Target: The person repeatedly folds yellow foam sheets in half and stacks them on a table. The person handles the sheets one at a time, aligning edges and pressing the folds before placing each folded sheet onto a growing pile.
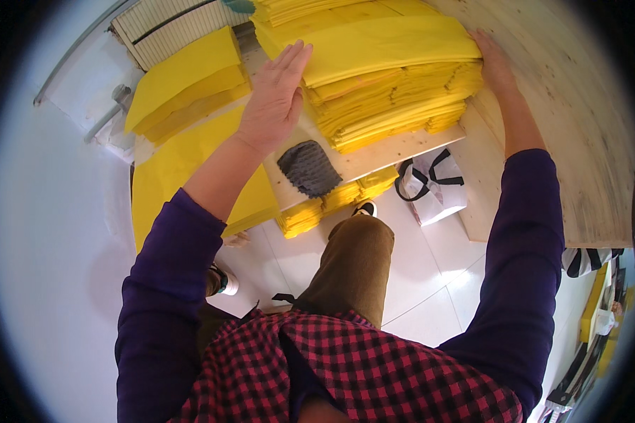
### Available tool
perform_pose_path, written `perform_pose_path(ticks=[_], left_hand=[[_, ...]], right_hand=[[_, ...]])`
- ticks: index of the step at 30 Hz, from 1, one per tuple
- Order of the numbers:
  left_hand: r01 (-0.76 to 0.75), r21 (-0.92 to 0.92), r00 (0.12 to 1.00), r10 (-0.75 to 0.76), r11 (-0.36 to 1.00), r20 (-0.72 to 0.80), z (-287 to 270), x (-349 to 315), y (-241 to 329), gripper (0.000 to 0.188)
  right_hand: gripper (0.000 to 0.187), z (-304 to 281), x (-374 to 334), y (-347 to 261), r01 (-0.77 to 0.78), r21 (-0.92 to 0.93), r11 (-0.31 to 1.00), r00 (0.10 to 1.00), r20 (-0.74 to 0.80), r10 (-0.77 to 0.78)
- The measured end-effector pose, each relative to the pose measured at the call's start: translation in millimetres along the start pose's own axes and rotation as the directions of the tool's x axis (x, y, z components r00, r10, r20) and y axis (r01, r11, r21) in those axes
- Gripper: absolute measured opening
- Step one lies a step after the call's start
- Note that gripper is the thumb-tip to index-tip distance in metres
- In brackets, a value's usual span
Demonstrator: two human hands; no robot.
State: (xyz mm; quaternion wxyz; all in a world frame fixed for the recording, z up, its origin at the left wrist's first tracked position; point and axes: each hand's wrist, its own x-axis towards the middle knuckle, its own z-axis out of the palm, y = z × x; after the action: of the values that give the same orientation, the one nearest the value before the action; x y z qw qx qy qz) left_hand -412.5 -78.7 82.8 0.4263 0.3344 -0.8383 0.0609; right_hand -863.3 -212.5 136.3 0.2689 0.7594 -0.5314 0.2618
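A tall stack of folded yellow sheets (395, 56) lies on a wooden shelf at the top middle, its layered edges facing me. My left hand (274, 99) is at the stack's left side, fingers stretched out and close together, with nothing in it. At the right side, my right hand (497, 65) rests against the stack's edge; its fingers look extended, though some are partly hidden. A dark grey ribbed cloth (309, 169) lies on the bare wood in front of the stack, below my left hand.
More yellow sheets (183, 84) are piled at the left, with a broad yellow pile (197, 180) nearer me. Yellow bundles (310, 217) sit under the shelf. A white bag with black handles (434, 187) stands on the floor. A wooden panel (578, 120) rises at the right.
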Motion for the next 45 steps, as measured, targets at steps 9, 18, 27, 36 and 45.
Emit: perform_pose_path(ticks=[9,18,27,36,45], left_hand=[[0.141,0.089,0.980,-0.152,0.986,0.126,12.6,4.4,7.3,0.071],[0.179,-0.123,0.982,-0.170,0.976,0.079,2.8,-6.0,4.7,0.076],[0.260,-0.595,0.938,-0.345,0.760,-0.031,14.8,-3.9,37.1,0.068],[0.270,-0.481,0.917,-0.375,0.834,-0.135,40.9,8.8,39.0,0.070],[0.285,-0.482,0.904,-0.399,0.829,-0.152,30.2,-1.0,34.2,0.066]], right_hand=[[0.057,13.5,1.2,22.0,0.079,-0.012,0.997,0.997,0.023,-0.078],[0.054,-18.2,-10.0,-4.0,-0.144,0.008,0.990,0.989,-0.029,0.144],[0.055,-59.8,-132.3,-165.4,-0.196,0.437,0.878,0.899,-0.276,0.339],[0.057,-41.2,-216.7,-337.4,-0.317,0.823,0.471,0.922,0.150,0.357],[0.050,-26.1,-232.4,-356.4,-0.283,0.820,0.498,0.954,0.187,0.235]])
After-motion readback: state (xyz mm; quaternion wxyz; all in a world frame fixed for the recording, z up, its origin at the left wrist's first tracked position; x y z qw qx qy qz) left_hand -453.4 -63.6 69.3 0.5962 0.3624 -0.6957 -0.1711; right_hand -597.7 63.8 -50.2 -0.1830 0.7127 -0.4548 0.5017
